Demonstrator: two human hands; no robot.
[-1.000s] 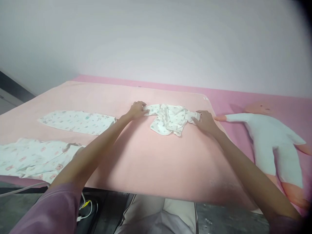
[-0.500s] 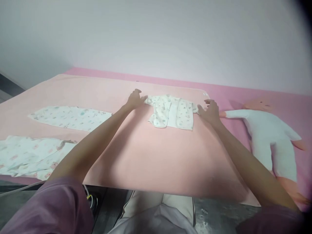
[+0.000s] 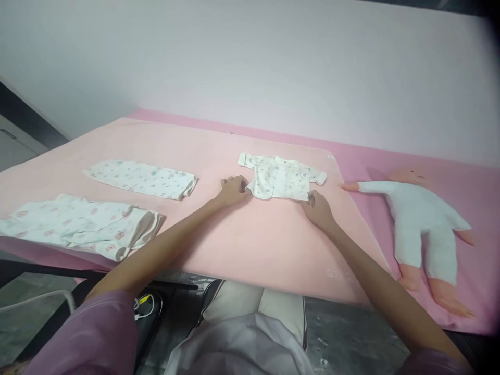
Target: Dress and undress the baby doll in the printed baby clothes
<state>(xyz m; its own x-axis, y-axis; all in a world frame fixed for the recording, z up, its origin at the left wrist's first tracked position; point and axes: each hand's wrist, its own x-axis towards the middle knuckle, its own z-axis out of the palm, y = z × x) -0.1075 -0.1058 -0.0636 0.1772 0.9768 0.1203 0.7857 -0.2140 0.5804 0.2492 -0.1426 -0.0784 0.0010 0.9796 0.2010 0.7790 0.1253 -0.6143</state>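
Note:
A small white baby shirt (image 3: 281,177) with a scattered print lies spread on the pink sheet (image 3: 250,234), its sleeves out to both sides. My left hand (image 3: 233,191) pinches the shirt's lower left corner, fingers closed. At the lower right corner, my right hand (image 3: 317,207) has its fingers closed on the hem. Both forearms reach in from the near edge.
To the left lie a folded white printed cloth (image 3: 140,178) and a pink-patterned white garment (image 3: 74,221). A baby doll (image 3: 424,224) in a white suit rests at the right. Behind the bed rises a pale wall (image 3: 250,67); a cable (image 3: 146,307) hangs below.
Both hands have moved from the sleeve ends down to the hem's lower corners. The shirt's front panels now lie closer together and its sleeves stretch farther out. The view has shifted slightly.

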